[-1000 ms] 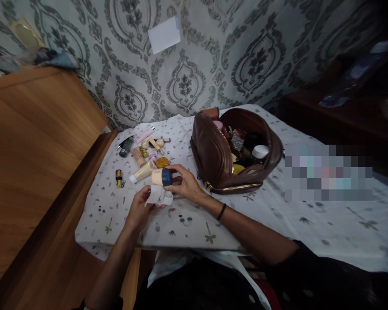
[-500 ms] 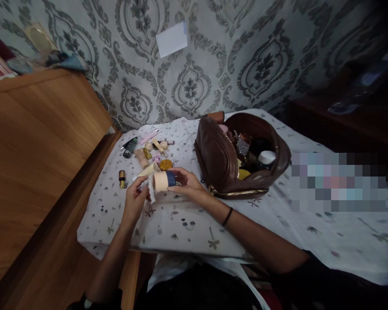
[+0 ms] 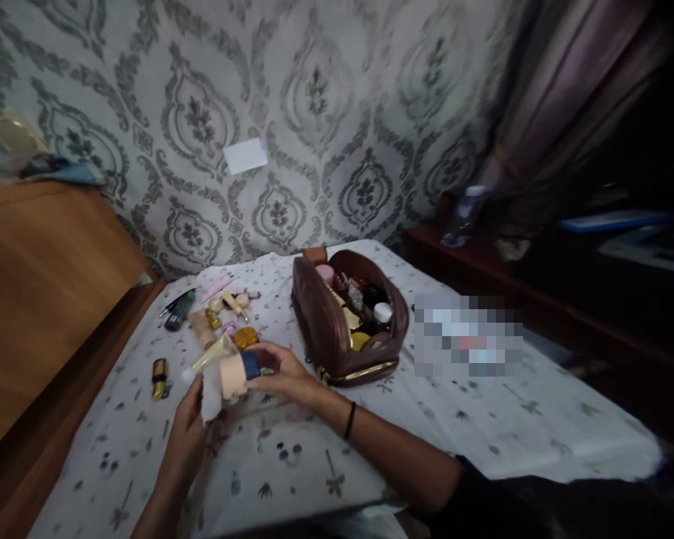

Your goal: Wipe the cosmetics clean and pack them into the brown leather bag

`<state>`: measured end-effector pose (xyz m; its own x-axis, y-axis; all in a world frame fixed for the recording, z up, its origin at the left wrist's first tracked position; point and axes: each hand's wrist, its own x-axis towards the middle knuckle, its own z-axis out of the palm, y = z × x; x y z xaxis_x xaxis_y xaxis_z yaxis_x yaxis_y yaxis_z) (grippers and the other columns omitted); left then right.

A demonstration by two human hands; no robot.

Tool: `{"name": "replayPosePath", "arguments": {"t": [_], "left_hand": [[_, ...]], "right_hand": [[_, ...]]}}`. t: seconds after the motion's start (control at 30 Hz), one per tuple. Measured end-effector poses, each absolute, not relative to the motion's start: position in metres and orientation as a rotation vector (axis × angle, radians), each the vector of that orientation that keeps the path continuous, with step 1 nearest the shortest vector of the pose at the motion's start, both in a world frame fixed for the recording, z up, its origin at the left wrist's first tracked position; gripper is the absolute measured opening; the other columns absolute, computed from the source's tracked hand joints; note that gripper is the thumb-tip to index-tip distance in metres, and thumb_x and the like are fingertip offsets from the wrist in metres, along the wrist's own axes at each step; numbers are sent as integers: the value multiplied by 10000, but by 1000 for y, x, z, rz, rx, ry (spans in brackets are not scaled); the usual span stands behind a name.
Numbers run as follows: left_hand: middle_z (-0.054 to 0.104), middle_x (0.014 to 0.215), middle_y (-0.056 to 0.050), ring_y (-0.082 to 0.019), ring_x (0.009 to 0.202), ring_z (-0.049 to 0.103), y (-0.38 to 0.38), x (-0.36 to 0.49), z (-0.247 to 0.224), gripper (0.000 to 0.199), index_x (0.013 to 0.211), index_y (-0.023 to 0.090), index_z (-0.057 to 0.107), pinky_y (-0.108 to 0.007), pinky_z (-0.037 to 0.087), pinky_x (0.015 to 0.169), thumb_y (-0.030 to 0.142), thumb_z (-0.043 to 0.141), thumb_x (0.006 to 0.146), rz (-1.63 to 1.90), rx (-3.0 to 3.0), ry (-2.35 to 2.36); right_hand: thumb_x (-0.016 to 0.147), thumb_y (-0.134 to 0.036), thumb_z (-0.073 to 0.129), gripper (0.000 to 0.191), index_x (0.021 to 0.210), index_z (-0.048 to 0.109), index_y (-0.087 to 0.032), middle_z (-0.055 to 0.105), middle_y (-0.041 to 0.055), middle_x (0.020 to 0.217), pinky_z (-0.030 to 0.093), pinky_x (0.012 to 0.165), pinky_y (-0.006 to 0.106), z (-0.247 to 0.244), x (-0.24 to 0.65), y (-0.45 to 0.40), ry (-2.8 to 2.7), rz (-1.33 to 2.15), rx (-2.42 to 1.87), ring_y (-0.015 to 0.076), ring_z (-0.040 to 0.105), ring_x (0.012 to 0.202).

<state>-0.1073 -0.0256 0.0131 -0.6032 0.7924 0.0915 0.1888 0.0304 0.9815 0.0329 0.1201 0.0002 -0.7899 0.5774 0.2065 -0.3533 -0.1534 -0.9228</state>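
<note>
Through the head camera I have the peach jar between my two hands, over the left part of the worktop. Its long axis runs roughly side to side: the navy lid faces my right, the base my left. The right hand is the nearer one, thumb and fingers clamped on the lid. At the base end, the left hand grips a white tissue; tissue and jar overlap from where I look, so I cannot tell whether they touch. A cream tube lies just beyond the jar, a round gold item beside it. Beyond the right hand, farther right, a brown bag stands unzipped.
</note>
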Motion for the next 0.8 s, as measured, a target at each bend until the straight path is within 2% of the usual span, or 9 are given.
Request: {"name": "replayPosePath", "arguments": {"t": [0.13,0.23,0.33,0.47,0.57,0.63,0.73,0.8], "left_hand": [[661,1291,-37,-247,993,687,-20,-90,2,686,1297,318,580,-294,593,698,515,792,676,1802,588,1469],[703,1214,-78,-260,944,700,-17,-78,11,774,1307,279,582,-295,596,667,549,833,626,1784,502,1338],[753,1062,-98,-255,855,714,-16,-72,20,833,1312,226,585,-266,573,610,568,851,600,1749,442,1352],[768,945,-45,-199,722,704,-13,-69,27,811,1304,239,582,-236,540,539,613,816,624,1686,397,1430],[754,1029,-19,-177,803,714,-8,-69,32,647,1227,269,624,-231,575,614,585,783,686,1629,359,1507],[738,1082,-7,-173,879,714,-7,-71,34,566,1170,280,651,-237,592,678,562,782,698,1567,342,1522],[746,1064,-20,-212,930,719,-6,-75,36,612,1104,274,677,-286,611,743,551,843,585,1586,412,1562],[760,1037,-48,-266,968,719,-5,-76,37,625,1083,263,692,-338,617,776,561,843,554,1656,557,1642]], "right_hand": [[490,-465,921,720,1104,637,-218,665,20,998,510,851,317,3,35,117,-1534,1922,-281,180,623,938],[511,-479,909,745,1147,629,-211,654,34,1035,514,769,282,7,39,110,-1626,1854,-246,186,609,969],[542,-488,899,716,1149,644,-208,654,45,1067,508,829,308,11,41,104,-1836,1565,-168,192,606,977],[673,-488,839,666,1216,610,-178,637,83,1117,499,918,332,27,48,104,-2091,1085,-128,204,599,1025],[828,-452,727,578,1287,554,-146,597,120,1188,483,972,325,54,67,108,-2251,756,-84,212,549,1129],[936,-385,607,469,1346,503,-184,562,117,1251,470,993,333,77,85,111,-2370,531,-98,213,493,1195],[983,-310,517,442,1408,427,-229,520,126,1286,518,852,333,114,113,121,-2515,212,-154,235,462,1174],[966,-363,539,484,1406,420,-200,528,135,1240,519,830,355,137,131,134,-2439,106,-190,242,484,1125]]}}
